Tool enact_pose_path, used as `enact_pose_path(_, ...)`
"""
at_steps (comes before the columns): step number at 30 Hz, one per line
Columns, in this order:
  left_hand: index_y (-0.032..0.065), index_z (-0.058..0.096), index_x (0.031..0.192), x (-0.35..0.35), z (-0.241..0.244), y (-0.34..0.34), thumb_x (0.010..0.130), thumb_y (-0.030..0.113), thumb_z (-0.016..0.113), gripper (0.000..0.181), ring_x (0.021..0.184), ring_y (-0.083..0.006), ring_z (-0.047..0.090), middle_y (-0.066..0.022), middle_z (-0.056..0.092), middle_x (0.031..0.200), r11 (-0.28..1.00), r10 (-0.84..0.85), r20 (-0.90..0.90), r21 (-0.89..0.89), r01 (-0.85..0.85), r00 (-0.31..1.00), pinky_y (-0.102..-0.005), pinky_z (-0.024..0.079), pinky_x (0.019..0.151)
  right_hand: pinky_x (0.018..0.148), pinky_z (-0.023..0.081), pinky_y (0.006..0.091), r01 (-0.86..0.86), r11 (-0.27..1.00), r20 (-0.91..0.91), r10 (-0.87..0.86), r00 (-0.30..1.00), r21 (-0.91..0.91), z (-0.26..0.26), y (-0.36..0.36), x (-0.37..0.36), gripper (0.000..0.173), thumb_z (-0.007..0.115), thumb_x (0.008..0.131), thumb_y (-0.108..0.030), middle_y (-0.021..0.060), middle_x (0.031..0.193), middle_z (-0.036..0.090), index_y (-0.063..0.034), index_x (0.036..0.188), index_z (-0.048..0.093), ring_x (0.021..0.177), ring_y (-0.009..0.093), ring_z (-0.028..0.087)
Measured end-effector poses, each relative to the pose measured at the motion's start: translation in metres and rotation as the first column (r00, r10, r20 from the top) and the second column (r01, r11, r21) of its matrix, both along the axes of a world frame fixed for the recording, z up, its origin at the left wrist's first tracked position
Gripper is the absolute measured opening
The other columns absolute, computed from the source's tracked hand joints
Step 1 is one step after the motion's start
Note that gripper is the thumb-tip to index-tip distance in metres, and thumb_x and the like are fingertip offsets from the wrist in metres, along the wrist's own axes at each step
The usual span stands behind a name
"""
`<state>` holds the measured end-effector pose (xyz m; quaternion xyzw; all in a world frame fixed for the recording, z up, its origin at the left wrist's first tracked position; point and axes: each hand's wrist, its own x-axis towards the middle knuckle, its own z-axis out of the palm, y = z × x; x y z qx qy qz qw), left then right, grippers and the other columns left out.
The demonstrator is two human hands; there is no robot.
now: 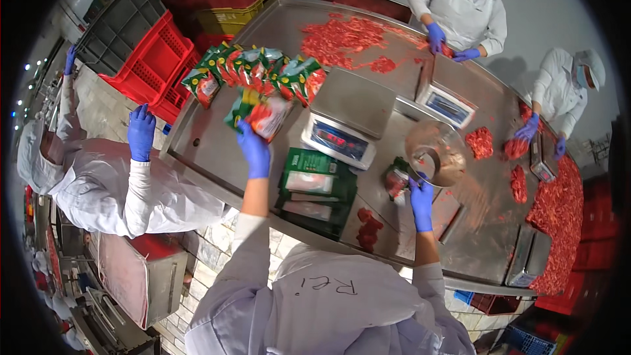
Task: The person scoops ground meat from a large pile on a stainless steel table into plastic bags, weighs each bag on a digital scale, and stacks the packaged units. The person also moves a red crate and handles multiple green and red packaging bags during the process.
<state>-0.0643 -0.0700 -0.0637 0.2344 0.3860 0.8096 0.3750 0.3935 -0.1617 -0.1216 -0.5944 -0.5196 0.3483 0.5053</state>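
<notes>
My left hand (254, 153) holds a filled green and red plastic packet (268, 116) above the steel table, just left of a digital scale (345, 103). Beyond it, several similar filled packets (251, 66) stand in a cluster. My right hand (422, 204) has its fingers at the near rim of a wide steel funnel (451, 145). Beside those fingers and the funnel is a green packet (396, 180); whether they touch it is unclear. Between my hands lies a stack of flat green packets (308, 165), with a lump of minced meat (368, 229) to its right.
Minced meat (345, 39) spreads over the table's far side, with a larger heap (557, 222) at right. Other scales (446, 98) stand on the steel table (207, 143). Gloved co-workers (458, 15) work across it; another person (123, 187) is at left, near red crates (157, 66).
</notes>
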Motion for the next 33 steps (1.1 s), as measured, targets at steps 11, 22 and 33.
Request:
enact_pose_path(11, 0.0002, 0.042, 0.132, -0.342, -0.035, 0.065, 0.096, 0.047, 0.048, 0.059, 0.101, -0.0246, 0.059, -0.0119, 0.058, 0.114, 0.965, 0.220, -0.335, -0.061, -0.255, 0.916, -0.0408, 0.049, 0.087, 0.055, 0.036, 0.0218, 0.050, 0.985, -0.118, -0.070, 0.991, -0.166, 0.050, -0.063, -0.025, 0.016, 0.052, 0.098, -0.017, -0.0028, 0.072, 0.053, -0.0055, 0.088, 0.058, 0.061, 0.005, 0.043)
enact_pose_path(22, 0.0029, 0.010, 0.150, 0.043, -0.023, -0.007, 0.080, 0.058, 0.061, 0.103, 0.143, -0.0429, -0.001, -0.0210, 0.005, 0.156, 0.891, -0.236, -0.926, -0.327, 0.316, -0.294, -0.0583, -0.004, 0.112, 0.068, 0.043, 0.0257, -0.011, 0.997, 0.120, 0.002, 0.993, 0.073, 0.152, -0.005, -0.140, 0.017, 0.054, 0.096, -0.016, 0.0017, 0.090, 0.055, -0.0005, 0.101, 0.059, 0.077, 0.008, 0.052)
enact_pose_path(33, 0.0104, 0.033, 0.146, 0.112, -0.040, -0.091, 0.097, 0.027, 0.040, 0.053, 0.141, -0.0444, 0.012, -0.0178, 0.019, 0.154, 0.797, -0.359, -0.838, -0.504, 0.333, -0.411, -0.0560, 0.011, 0.113, 0.070, 0.048, 0.0267, -0.169, 0.977, -0.010, 0.169, 0.986, -0.130, 0.015, -0.013, -0.134, 0.032, 0.067, 0.088, -0.028, 0.0044, 0.085, 0.062, -0.0016, 0.106, 0.063, 0.076, 0.012, 0.057)
